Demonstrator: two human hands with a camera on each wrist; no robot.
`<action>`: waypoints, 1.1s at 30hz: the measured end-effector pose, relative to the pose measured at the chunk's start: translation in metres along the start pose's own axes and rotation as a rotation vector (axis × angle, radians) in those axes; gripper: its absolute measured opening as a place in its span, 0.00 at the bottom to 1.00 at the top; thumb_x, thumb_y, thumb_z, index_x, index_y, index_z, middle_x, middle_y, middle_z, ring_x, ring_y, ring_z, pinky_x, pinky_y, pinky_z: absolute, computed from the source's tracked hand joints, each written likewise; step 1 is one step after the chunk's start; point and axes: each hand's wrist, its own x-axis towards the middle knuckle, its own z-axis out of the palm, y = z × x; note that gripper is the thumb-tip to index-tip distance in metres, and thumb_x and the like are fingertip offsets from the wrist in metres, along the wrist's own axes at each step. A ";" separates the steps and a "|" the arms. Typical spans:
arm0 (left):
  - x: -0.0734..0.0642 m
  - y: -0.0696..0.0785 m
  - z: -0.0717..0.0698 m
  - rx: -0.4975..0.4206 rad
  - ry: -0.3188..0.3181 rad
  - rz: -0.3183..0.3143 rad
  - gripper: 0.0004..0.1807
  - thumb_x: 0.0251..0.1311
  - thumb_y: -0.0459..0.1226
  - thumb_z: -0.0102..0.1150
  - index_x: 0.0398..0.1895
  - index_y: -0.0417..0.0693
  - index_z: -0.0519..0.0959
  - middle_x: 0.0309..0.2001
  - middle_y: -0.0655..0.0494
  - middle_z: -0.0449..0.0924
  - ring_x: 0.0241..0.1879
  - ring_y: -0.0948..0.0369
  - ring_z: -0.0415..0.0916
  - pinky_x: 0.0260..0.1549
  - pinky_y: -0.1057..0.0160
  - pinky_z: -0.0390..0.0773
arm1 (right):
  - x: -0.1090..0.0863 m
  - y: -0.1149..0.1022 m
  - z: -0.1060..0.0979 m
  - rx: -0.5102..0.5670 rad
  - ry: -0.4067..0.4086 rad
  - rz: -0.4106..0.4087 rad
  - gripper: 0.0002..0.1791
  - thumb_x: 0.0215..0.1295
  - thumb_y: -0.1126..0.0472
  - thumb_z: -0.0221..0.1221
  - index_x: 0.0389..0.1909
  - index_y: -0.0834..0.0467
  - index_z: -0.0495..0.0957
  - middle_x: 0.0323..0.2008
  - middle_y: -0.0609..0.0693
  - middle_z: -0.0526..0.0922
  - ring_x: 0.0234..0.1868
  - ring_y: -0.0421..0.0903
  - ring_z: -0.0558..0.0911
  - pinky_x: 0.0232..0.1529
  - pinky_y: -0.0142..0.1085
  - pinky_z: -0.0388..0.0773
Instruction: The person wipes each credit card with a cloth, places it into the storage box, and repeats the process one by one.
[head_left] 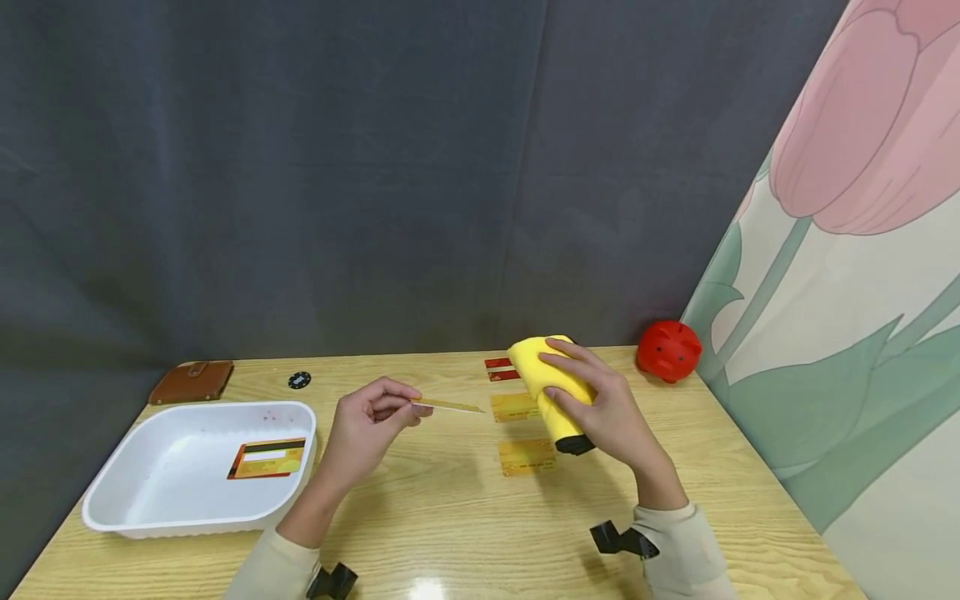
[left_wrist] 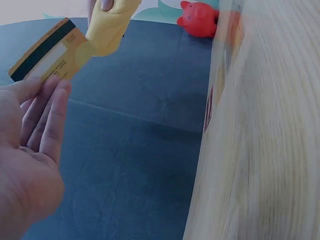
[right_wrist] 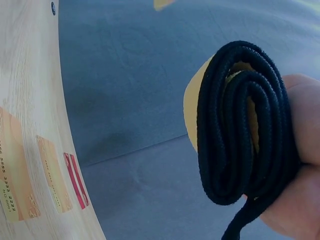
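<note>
My left hand (head_left: 372, 429) pinches a gold bank card (left_wrist: 50, 52) by one edge, above the table. Its dark magnetic stripe faces the left wrist camera, while the head view catches it nearly edge-on. A folded yellow cloth (head_left: 551, 383) with black edging is gripped in my right hand (head_left: 611, 408), held up to the right of that card. Beneath the cloth, two gold cards, a farther one (head_left: 513, 407) and a nearer one (head_left: 525, 457), lie on the table, partly covered by it in the head view. Behind them lies a red card (head_left: 501, 369) with a pale stripe.
A white plastic tray (head_left: 172, 417) on the left holds a gold and red card (head_left: 267, 458). Behind it are a brown wallet (head_left: 192, 382) and a black chip (head_left: 299, 380). A red piggy bank (head_left: 669, 351) stands at the back right, by the flowered wall. Dark curtain backs the table.
</note>
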 end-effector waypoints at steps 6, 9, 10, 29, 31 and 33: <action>0.000 0.003 -0.004 0.012 0.034 0.019 0.07 0.65 0.34 0.69 0.38 0.38 0.83 0.14 0.56 0.71 0.17 0.59 0.81 0.21 0.60 0.86 | 0.000 -0.001 -0.001 0.014 -0.005 0.008 0.26 0.65 0.66 0.69 0.64 0.49 0.82 0.71 0.48 0.75 0.73 0.53 0.72 0.57 0.18 0.74; 0.002 0.003 -0.005 0.038 0.089 0.057 0.05 0.63 0.33 0.70 0.36 0.39 0.85 0.19 0.61 0.72 0.20 0.63 0.77 0.22 0.67 0.80 | 0.000 -0.001 -0.001 0.024 -0.008 0.014 0.26 0.65 0.66 0.69 0.64 0.49 0.82 0.71 0.47 0.75 0.73 0.52 0.72 0.55 0.19 0.75; 0.002 0.004 -0.005 0.037 0.104 0.069 0.04 0.63 0.32 0.71 0.35 0.39 0.85 0.23 0.61 0.74 0.24 0.64 0.77 0.24 0.69 0.79 | 0.000 -0.001 -0.001 0.025 -0.009 0.014 0.26 0.65 0.66 0.69 0.64 0.49 0.82 0.71 0.47 0.75 0.73 0.52 0.72 0.55 0.19 0.75; 0.006 0.005 -0.004 -0.139 0.183 -0.003 0.17 0.63 0.28 0.69 0.55 0.36 0.80 0.32 0.61 0.87 0.32 0.64 0.88 0.40 0.61 0.90 | -0.001 0.001 -0.003 0.097 -0.046 0.056 0.25 0.66 0.64 0.69 0.63 0.47 0.82 0.71 0.45 0.75 0.66 0.40 0.73 0.48 0.26 0.79; 0.006 0.005 -0.005 -0.118 0.175 -0.028 0.19 0.62 0.29 0.71 0.55 0.37 0.81 0.32 0.64 0.88 0.33 0.65 0.88 0.41 0.63 0.89 | -0.001 0.002 -0.003 0.106 -0.049 0.062 0.25 0.66 0.63 0.69 0.63 0.46 0.82 0.72 0.44 0.75 0.66 0.38 0.73 0.48 0.27 0.79; 0.006 0.003 -0.004 -0.090 0.156 -0.050 0.20 0.61 0.31 0.72 0.56 0.39 0.81 0.33 0.67 0.89 0.35 0.66 0.89 0.42 0.66 0.89 | -0.001 0.002 -0.003 0.112 -0.052 0.069 0.25 0.66 0.63 0.69 0.64 0.46 0.82 0.72 0.44 0.74 0.65 0.37 0.73 0.47 0.28 0.80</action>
